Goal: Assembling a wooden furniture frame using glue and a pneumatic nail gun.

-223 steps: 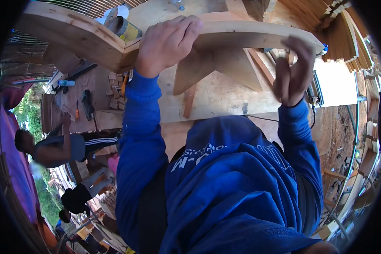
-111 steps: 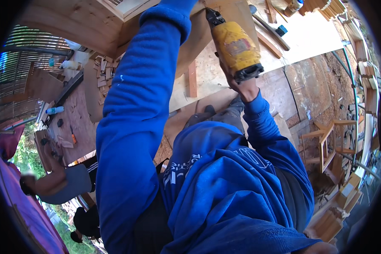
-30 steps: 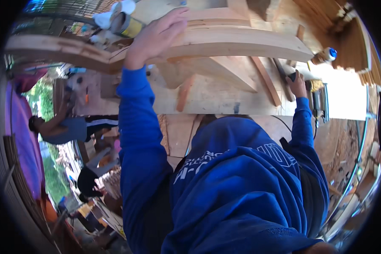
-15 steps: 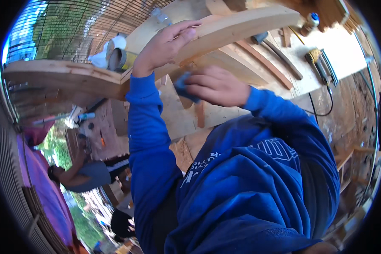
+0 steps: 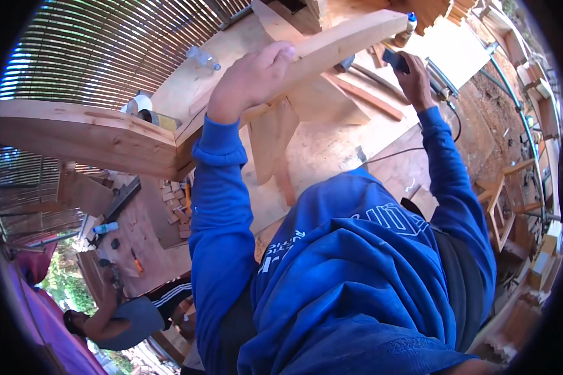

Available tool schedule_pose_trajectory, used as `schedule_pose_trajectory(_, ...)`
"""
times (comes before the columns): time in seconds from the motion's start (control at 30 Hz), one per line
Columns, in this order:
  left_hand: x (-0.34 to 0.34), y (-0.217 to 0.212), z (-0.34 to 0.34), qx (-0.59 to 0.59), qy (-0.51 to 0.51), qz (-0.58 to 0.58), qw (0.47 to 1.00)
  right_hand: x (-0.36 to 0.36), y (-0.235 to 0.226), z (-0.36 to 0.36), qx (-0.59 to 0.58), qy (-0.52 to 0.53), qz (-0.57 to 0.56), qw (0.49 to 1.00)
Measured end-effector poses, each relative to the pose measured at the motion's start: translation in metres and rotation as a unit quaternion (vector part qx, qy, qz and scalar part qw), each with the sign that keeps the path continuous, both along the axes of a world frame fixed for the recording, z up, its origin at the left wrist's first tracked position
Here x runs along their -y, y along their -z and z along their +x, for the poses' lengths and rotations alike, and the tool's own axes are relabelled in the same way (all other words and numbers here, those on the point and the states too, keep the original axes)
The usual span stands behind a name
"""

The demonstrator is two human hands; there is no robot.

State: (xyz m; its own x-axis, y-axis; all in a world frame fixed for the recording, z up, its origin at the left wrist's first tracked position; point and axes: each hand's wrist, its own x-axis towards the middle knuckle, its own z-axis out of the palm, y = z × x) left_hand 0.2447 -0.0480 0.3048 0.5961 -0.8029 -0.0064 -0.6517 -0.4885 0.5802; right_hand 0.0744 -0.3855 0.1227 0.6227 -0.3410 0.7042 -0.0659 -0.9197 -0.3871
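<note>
My left hand (image 5: 250,80) grips the upper edge of a thick, pale, curved wooden beam (image 5: 338,50), fingers bent over its far side. The beam meets a second wooden piece (image 5: 87,134) at an angled joint on the left. Raised at the far right, my right hand (image 5: 414,81) holds a small dark-blue pad (image 5: 394,60), perhaps a sanding pad, near the beam's right end but apart from it.
The worktable (image 5: 331,150) carries wood offcuts, a reddish strip (image 5: 372,99), a clear plastic bottle (image 5: 201,57) and a corded power tool (image 5: 441,80). A blue-capped bottle (image 5: 410,28) stands near the beam's end. Another person (image 5: 125,322) works at lower left.
My right hand has moved from below the beam's middle out to the far right, with the blue pad. My left hand stays on the beam. The view has shifted.
</note>
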Motion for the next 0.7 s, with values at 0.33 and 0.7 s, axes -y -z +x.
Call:
schedule_pose_trajectory(0.33, -0.004, -0.004, -0.042, 0.058, -0.065, -0.106, 0.99, 0.01, 0.1, 0.066, -0.324, -0.281, 0.261, 0.865)
schedule_pose_trajectory(0.7, -0.097, 0.17, -0.115, 0.245, -0.344, -0.324, 0.846, -0.11, 0.031, 0.051, -0.148, -0.467, 0.434, 0.756)
